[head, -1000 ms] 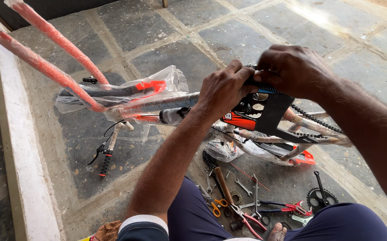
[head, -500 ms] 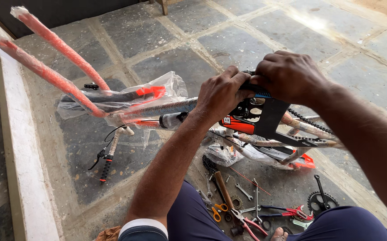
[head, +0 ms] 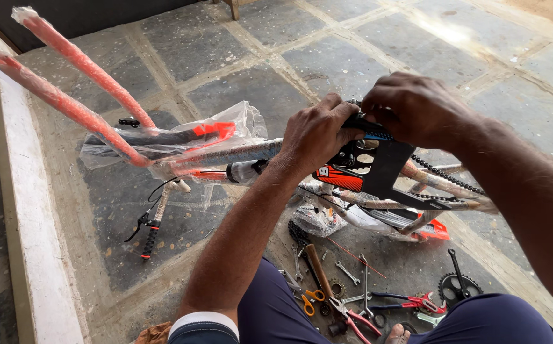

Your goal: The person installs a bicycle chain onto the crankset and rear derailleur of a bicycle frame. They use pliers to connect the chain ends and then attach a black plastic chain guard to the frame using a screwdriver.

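Slightly lower in the head view than half a second ago, both hands stay on the black chain guard (head: 378, 167) of a plastic-wrapped bicycle frame (head: 238, 153). Left hand (head: 315, 134) and right hand (head: 416, 108) pinch its top edge, fingers curled together. Tools (head: 353, 299) lie below on the stone floor (head: 225, 51).

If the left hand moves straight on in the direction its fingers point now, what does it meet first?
The left hand points right, so it would probably meet the right hand first, above the black chain guard. Depth is unclear.
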